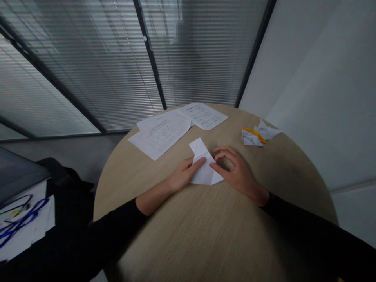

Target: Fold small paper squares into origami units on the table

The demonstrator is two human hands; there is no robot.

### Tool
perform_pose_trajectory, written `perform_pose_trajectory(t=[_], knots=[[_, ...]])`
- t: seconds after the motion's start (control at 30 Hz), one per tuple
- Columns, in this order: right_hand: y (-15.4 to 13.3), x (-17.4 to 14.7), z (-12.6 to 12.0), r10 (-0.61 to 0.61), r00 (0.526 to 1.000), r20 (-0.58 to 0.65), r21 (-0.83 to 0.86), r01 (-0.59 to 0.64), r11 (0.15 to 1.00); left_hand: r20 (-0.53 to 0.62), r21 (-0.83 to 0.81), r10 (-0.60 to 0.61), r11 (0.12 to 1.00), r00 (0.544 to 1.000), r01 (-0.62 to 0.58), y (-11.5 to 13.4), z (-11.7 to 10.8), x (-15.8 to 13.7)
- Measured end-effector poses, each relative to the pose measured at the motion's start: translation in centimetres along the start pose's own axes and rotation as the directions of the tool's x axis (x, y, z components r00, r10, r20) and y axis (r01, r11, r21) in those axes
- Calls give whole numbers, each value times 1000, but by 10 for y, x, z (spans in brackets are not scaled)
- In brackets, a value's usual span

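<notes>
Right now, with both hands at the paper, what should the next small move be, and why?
Probably a light press along the right edge of the folded white paper with the right hand: its thumb is at that edge, while the left hand has its thumb on top, which should steady it.

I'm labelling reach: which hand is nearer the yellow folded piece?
Right. The right hand is below-left of the yellow piece in the picture, not touching it; the left hand is farther left, holding folded white paper.
</notes>
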State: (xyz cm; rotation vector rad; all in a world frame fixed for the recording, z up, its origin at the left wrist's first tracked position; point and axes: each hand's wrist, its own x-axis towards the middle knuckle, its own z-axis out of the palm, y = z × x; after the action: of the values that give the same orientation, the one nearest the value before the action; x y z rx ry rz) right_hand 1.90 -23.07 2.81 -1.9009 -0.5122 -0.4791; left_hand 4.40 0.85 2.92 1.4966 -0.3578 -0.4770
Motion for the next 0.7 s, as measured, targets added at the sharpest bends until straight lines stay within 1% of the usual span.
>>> perform_pose_trajectory(t=[0.1,0.2,0.27,0.33,0.43,0.53,0.6,0.7], knots=[[-1,-2,1,-29,1000,-2,-45,29,999,-108,-9,16,1000,994,-17,0,-4,3],[-1,-3,2,-52,999,-1,-91,51,995,-222,61,80,996,972,-68,-3,-11,6],[-1,-4,3,-70,998,-4,-124,69,990,-265,120,128,988,956,-99,-5,-14,7],[-3,-3,3,-89,996,-25,-155,85,984,-244,154,153,981,958,-117,-6,-13,7],[-6,-1,2,-115,993,-42,-186,105,977,-118,166,153,977,981,-133,-3,-8,5],[-10,-1,1,-134,990,-29,-207,126,970,-11,194,133,972,991,-129,1,-2,2],[-11,0,-1,-151,988,-42,-233,137,963,11,228,121,966,993,-120,3,2,0],[-11,0,-4,-190,977,-96,-286,156,945,16,270,120,955,993,-120,5,4,-1]])
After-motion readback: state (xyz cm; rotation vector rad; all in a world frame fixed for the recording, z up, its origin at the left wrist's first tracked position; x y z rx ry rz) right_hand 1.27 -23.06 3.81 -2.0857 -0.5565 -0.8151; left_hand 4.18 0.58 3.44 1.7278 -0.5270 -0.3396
